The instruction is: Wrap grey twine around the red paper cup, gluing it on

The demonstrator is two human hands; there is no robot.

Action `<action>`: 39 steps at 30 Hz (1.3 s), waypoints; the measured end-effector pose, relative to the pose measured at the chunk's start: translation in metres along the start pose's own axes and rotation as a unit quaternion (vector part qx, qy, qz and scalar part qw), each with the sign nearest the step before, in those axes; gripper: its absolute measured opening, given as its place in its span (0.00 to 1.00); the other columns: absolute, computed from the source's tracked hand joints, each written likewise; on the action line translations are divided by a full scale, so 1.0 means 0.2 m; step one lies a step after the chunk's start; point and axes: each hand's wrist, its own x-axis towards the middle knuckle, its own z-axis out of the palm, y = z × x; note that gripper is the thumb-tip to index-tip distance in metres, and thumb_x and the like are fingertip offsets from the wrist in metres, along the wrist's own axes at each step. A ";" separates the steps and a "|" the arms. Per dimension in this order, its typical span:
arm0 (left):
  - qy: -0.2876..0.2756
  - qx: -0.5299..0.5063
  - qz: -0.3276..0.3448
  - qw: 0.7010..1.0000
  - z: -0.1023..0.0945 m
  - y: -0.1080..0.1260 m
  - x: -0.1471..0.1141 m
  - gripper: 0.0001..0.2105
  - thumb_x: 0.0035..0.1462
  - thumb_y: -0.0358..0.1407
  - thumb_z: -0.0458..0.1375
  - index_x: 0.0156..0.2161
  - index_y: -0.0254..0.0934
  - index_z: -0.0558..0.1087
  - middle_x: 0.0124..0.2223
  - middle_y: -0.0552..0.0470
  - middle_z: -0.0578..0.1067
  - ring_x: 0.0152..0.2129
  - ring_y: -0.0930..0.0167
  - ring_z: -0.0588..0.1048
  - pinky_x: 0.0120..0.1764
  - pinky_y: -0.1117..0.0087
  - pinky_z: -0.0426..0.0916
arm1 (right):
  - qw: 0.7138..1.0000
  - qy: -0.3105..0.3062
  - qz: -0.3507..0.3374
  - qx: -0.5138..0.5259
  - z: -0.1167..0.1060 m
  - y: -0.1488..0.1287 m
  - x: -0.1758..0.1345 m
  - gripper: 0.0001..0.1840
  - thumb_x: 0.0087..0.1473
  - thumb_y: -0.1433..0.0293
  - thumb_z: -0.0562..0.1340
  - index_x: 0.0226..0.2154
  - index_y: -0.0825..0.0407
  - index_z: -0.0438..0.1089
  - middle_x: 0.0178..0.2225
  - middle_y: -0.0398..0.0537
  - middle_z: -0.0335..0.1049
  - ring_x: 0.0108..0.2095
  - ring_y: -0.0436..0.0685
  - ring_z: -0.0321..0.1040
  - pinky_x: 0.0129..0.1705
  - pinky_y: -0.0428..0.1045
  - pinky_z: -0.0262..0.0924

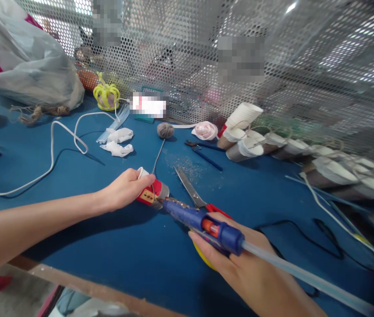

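Note:
My left hand (125,189) is closed around a small red paper cup (145,195) with a grey band at one end, held tilted on its side. A strand of grey yarn (159,156) runs from the cup to a yarn ball (165,130) behind it. In my right hand (239,259) is a blue hot glue gun (190,215), its nozzle at the yarn-wrapped end of the cup. A long clear glue stick (292,267) sticks out of the gun's back. Scissors with red handles (190,187) lie just beyond the gun, partly hidden by it.
Blue-handled pliers (206,154) and a pink fabric roll (205,130) lie farther back. Rows of wrapped paper cups (244,147) line the right. A white cable (53,145) crosses the left, near a plastic bag (38,66). Perforated metal mesh (187,57) borders the back.

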 end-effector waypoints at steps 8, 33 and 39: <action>0.025 0.015 0.010 1.000 0.00 0.01 -0.01 0.19 0.49 0.45 0.50 0.26 0.30 0.74 0.22 0.51 0.73 0.19 0.72 0.68 0.21 0.75 0.59 | 1.000 -0.004 -0.004 -0.006 0.00 0.00 -0.01 0.02 0.51 0.69 0.55 0.30 0.47 0.64 0.26 0.42 0.72 0.26 0.53 0.71 0.26 0.45 0.63; -0.003 0.007 0.030 1.000 0.00 0.00 -0.02 0.18 0.51 0.44 0.50 0.31 0.30 0.75 0.26 0.49 0.76 0.23 0.70 0.71 0.24 0.75 0.62 | 0.998 -0.040 0.040 0.017 -0.05 0.00 0.04 0.08 0.51 0.67 0.54 0.25 0.46 0.66 0.17 0.43 0.67 0.19 0.53 0.68 0.20 0.45 0.63; -0.008 0.023 0.035 0.999 0.00 -0.02 -0.02 0.18 0.51 0.44 0.49 0.30 0.31 0.74 0.26 0.50 0.76 0.23 0.70 0.71 0.24 0.75 0.62 | 0.998 0.041 0.032 -0.032 0.00 0.04 0.05 0.11 0.51 0.64 0.54 0.25 0.46 0.70 0.17 0.48 0.68 0.26 0.60 0.71 0.28 0.50 0.67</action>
